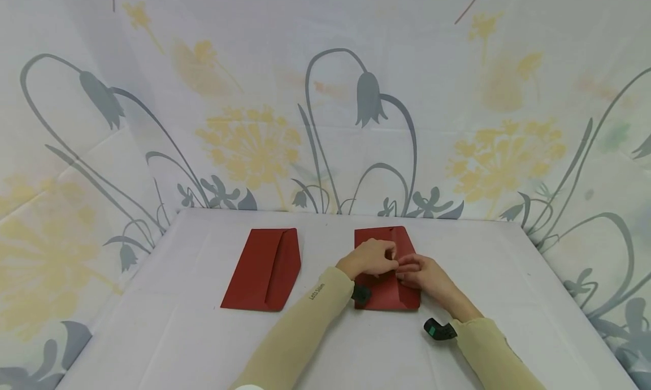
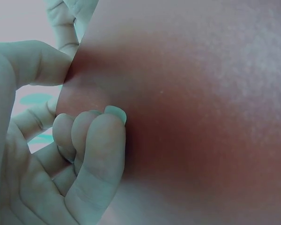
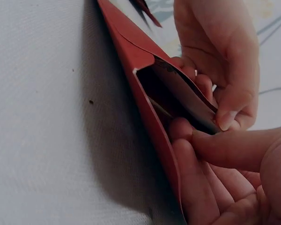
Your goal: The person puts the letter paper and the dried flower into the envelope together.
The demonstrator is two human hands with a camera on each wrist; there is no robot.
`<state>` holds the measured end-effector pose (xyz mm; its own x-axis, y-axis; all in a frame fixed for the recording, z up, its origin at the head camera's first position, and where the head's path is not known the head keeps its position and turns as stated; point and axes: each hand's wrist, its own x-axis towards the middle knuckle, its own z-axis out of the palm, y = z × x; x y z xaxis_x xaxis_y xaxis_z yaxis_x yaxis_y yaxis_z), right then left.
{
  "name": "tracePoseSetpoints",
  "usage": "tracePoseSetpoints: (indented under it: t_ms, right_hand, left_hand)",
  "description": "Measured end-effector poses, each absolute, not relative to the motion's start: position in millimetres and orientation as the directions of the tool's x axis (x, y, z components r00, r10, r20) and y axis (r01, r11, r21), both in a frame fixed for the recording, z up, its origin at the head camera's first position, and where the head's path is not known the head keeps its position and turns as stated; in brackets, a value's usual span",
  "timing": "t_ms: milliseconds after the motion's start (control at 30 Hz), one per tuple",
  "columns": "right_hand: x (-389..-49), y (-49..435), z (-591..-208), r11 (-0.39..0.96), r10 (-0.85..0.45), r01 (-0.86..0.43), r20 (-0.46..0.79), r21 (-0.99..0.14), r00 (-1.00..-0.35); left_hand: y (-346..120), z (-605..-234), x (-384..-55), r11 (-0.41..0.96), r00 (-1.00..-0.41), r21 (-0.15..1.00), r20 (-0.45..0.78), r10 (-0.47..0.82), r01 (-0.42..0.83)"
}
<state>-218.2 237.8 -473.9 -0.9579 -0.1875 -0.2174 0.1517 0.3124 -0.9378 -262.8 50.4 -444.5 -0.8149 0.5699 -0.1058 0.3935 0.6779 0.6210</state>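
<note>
A red envelope (image 1: 382,295) lies on the white table in front of me, with both hands at its right side. My left hand (image 1: 370,256) pinches the upper wall of its mouth between thumb and fingers, raising that edge, as the right wrist view shows. My right hand (image 1: 424,277) meets it from the right. Its thumb and fingertips (image 3: 180,129) come together at the gaping mouth and grip the envelope's edge there. Inside the opening a pale thin edge (image 3: 159,107) shows; what it belongs to is unclear. The envelope's face (image 2: 187,108) fills much of the left wrist view, blurred.
A second red envelope (image 1: 259,271) lies to the left on the white tablecloth (image 1: 193,333), its flap side to the right. Behind the table hangs a flower-printed curtain (image 1: 325,152). Black wrist cameras (image 1: 438,329) stick out near both sleeves.
</note>
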Motion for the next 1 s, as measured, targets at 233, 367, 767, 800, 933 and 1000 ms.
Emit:
tracePoseSetpoints:
  t_ms: [233, 367, 767, 800, 933, 1000]
  right_hand:
    - [-216.6, 244.9, -476.6, 0.203, -0.219, 0.160, -0.204, -0.966, -0.954]
    - [-215.2, 249.5, -477.5, 0.200, -0.235, 0.135, -0.182, -0.970, -0.955]
    - [-211.1, 254.9, -470.5, 0.221, -0.207, 0.047, -0.094, -0.974, -0.974]
    - [-210.9, 255.2, -470.1, 0.221, -0.204, 0.044, -0.090, -0.974, -0.975]
    - [-209.8, 256.6, -468.7, 0.217, -0.198, 0.041, -0.085, -0.975, -0.976]
    - [-209.0, 257.2, -467.5, 0.216, -0.199, 0.039, -0.083, -0.976, -0.976]
  left_hand:
    - [52.4, -446.4, -263.6, 0.683, -0.817, 0.615, -0.105, 0.568, 0.395]
    - [54.2, -448.8, -264.5, 0.694, -0.820, 0.604, -0.113, 0.560, 0.391]
    - [57.3, -449.9, -264.5, 0.729, -0.822, 0.566, -0.149, 0.550, 0.385]
    - [57.5, -450.0, -264.5, 0.730, -0.821, 0.564, -0.151, 0.551, 0.386]
    - [58.7, -451.1, -263.7, 0.737, -0.819, 0.555, -0.162, 0.550, 0.385]
    - [59.0, -451.4, -263.3, 0.739, -0.819, 0.554, -0.166, 0.549, 0.383]
